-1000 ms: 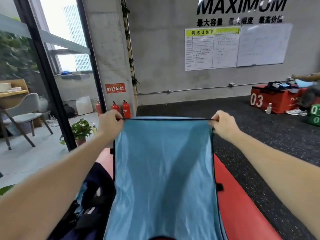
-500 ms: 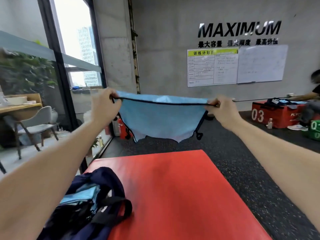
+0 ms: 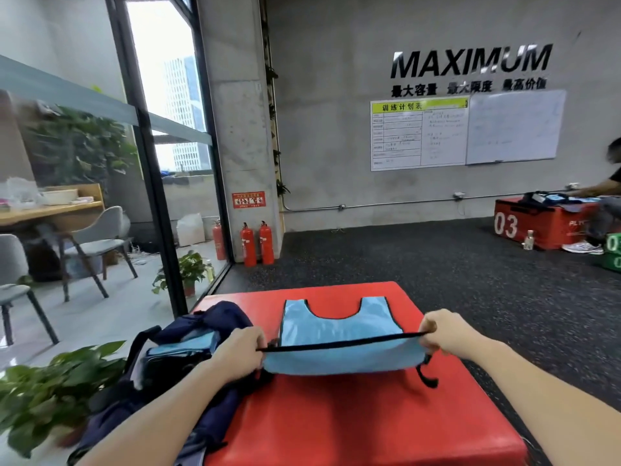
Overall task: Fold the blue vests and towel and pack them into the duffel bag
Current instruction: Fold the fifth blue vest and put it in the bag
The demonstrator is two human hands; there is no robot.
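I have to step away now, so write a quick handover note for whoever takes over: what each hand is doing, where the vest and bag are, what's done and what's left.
Left hand: pinches the left end of the blue vest's black-trimmed near edge.
Right hand: pinches the right end of that edge, held taut and lifted.
Vest: shoulder end lies flat on the red box; the near half is raised off it.
Duffel bag: open on the box's left corner, with light blue fabric already inside.
Done: vest laid out, some fabric packed.
Left: fold this vest, probably by carrying the near edge toward the shoulders, then pack it. No towel or other vest is identifiable here.
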